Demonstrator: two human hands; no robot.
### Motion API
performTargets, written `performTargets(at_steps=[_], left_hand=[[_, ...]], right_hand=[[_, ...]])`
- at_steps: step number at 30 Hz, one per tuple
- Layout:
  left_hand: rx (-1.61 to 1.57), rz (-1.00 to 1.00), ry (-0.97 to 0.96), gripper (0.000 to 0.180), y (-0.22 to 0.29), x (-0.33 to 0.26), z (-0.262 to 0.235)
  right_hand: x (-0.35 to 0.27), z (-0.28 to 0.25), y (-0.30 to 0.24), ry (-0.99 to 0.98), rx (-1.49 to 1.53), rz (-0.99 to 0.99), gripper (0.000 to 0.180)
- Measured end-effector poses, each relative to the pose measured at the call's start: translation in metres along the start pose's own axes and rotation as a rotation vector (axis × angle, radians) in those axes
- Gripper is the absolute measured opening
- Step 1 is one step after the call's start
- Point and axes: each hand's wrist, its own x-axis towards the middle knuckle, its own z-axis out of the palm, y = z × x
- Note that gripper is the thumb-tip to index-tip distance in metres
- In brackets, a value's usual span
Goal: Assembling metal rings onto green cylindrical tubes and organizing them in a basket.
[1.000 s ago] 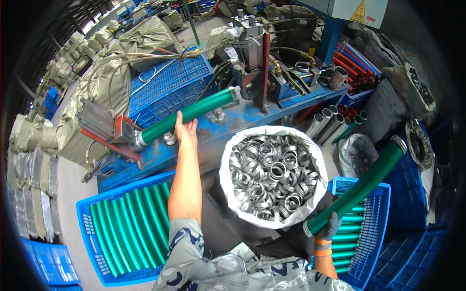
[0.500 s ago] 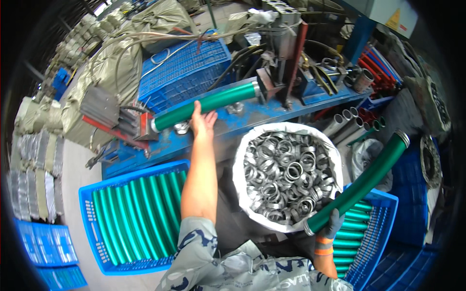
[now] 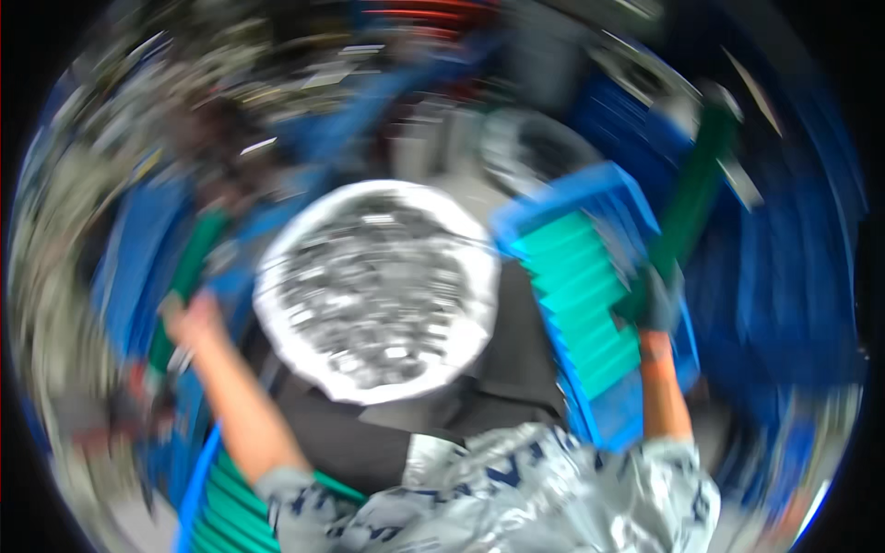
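The view is smeared by motion. At the left, my bare left hand [image 3: 195, 323] is closed around a green tube [image 3: 195, 256] at the blue bench [image 3: 355, 124]; its separate fingers are blurred. My right hand [image 3: 660, 300], in a dark glove with an orange cuff, grips the lower end of another green tube [image 3: 693, 198]. That tube slants up to the right, over the edge of a blue crate [image 3: 527, 214] filled with green tubes [image 3: 576, 295]. Between my arms stands a round white-rimmed bag [image 3: 277, 343] full of metal rings [image 3: 373, 286].
A second blue crate [image 3: 191, 502] holding green tubes sits at the lower left, partly under my left arm. Behind the right crate lies a whitish bundle [image 3: 493, 152]. Stacked blue crates [image 3: 774, 286] fill the far right. Red pieces [image 3: 429, 11] show at the top.
My head has turned right, so the bench and bag have shifted left in view. The right hand and its tube have swung outward to the right, over the crate. The left hand stays on its tube.
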Motion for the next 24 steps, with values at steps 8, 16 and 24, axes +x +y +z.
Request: performTargets(at_steps=[8, 16, 24], left_hand=[[-0.589, -0.486, 0.296, 0.075, -0.014, 0.001, 0.129], [-0.144, -0.475, 0.121, 0.09, 0.058, -0.165, 0.171], [0.305, -0.412, 0.168, 0.082, 0.091, -0.295, 0.217]], right_hand=[[-0.052, -0.301, 0.104, 0.249, -0.564, 0.263, 0.079], [-0.137, -0.315, 0.305, 0.449, -0.808, 0.947, 0.076], [-0.177, -0.291, 0.364, 0.389, -1.011, 1.25, 0.107]])
